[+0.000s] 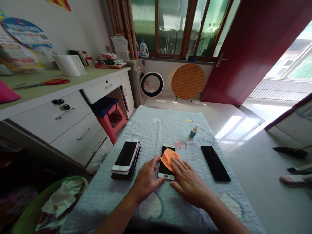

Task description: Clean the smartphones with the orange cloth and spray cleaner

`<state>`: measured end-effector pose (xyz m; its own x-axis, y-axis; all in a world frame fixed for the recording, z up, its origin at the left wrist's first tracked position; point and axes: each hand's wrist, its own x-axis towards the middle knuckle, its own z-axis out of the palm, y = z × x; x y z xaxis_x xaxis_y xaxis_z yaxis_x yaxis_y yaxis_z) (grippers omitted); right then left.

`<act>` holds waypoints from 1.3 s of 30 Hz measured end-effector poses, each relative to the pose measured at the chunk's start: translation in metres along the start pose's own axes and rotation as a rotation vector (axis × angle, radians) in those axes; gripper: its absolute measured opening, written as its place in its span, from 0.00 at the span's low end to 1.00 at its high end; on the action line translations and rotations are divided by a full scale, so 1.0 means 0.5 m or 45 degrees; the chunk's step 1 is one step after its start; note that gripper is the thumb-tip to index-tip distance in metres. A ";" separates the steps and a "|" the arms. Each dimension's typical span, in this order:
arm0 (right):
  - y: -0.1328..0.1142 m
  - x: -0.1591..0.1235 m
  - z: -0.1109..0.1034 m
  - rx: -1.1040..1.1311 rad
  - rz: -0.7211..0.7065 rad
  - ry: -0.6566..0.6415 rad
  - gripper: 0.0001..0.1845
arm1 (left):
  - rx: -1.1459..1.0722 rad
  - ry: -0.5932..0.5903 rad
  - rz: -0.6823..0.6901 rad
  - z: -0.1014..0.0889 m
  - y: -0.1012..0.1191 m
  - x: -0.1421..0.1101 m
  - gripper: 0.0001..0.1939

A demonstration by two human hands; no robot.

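Here, we have a white phone [163,169] lying face up on the covered surface [151,130], directly in front of us, with an orange cloth [168,158] spread over part of its dark screen. Our left hand [145,178] is at its left side, the forefinger by the upper part of the edge and the thumb by the bottom corner, spread apart with a gap between; we cannot tell how firmly they press. Our right hand [188,178] lies nearly flat, its fingers extended close together over the right part of the cloth, its thumb held apart beside the phone's lower right corner. To the left, we see a stack of phones [125,156], a white-framed one on top and a black one at the bottom. To the right, well apart from the cloth, a black phone [215,163] lies at a slant near the edge. Beyond our hands, a small spray bottle [193,132] stands upright. Farther off, we see a red stool [114,125] by the drawers [78,133] and a washer [136,81] with its round door open.
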<state>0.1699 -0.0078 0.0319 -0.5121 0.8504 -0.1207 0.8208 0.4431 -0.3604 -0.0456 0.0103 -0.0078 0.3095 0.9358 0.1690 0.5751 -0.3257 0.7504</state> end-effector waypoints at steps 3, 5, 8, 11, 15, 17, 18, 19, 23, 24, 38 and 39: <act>-0.017 -0.026 0.003 0.048 -0.037 -0.050 0.40 | -0.016 -0.001 0.010 0.001 -0.003 -0.001 0.37; -0.027 -0.042 0.002 0.091 -0.072 -0.095 0.41 | -0.026 0.004 0.026 0.001 -0.005 -0.001 0.37; -0.038 -0.057 -0.004 0.154 -0.144 -0.145 0.41 | -0.020 0.016 0.059 0.003 -0.008 -0.002 0.36; -0.039 -0.056 -0.009 0.165 -0.211 -0.127 0.41 | -0.011 0.011 0.078 0.004 -0.012 -0.002 0.37; -0.023 -0.018 -0.012 0.106 -0.217 -0.068 0.39 | 0.009 0.015 0.086 0.004 -0.012 -0.002 0.37; -0.009 0.012 -0.013 0.065 -0.189 -0.041 0.38 | 0.014 0.021 0.084 0.002 -0.010 -0.001 0.38; -0.002 0.029 -0.015 0.043 -0.175 -0.025 0.37 | 0.013 0.017 0.074 0.002 -0.009 -0.001 0.39; 0.005 0.047 -0.017 0.020 -0.158 -0.006 0.37 | 0.010 0.008 0.057 0.001 -0.008 -0.001 0.39; 0.026 0.105 -0.030 -0.038 -0.117 0.082 0.32 | -0.024 -0.040 0.005 -0.003 -0.005 0.001 0.39; 0.027 0.114 -0.032 -0.041 -0.114 0.103 0.31 | -0.034 -0.049 0.006 -0.003 -0.005 0.001 0.39; -0.049 0.014 -0.026 0.210 -0.250 -0.076 0.35 | -0.003 0.071 0.071 0.005 -0.008 -0.001 0.40; -0.053 0.005 -0.028 0.229 -0.255 -0.103 0.35 | 0.004 0.080 0.068 0.006 -0.008 -0.001 0.40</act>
<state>0.1507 -0.0136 0.0540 -0.6840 0.7224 -0.1011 0.6468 0.5366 -0.5419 -0.0459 0.0108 -0.0125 0.2915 0.9237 0.2485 0.5613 -0.3755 0.7375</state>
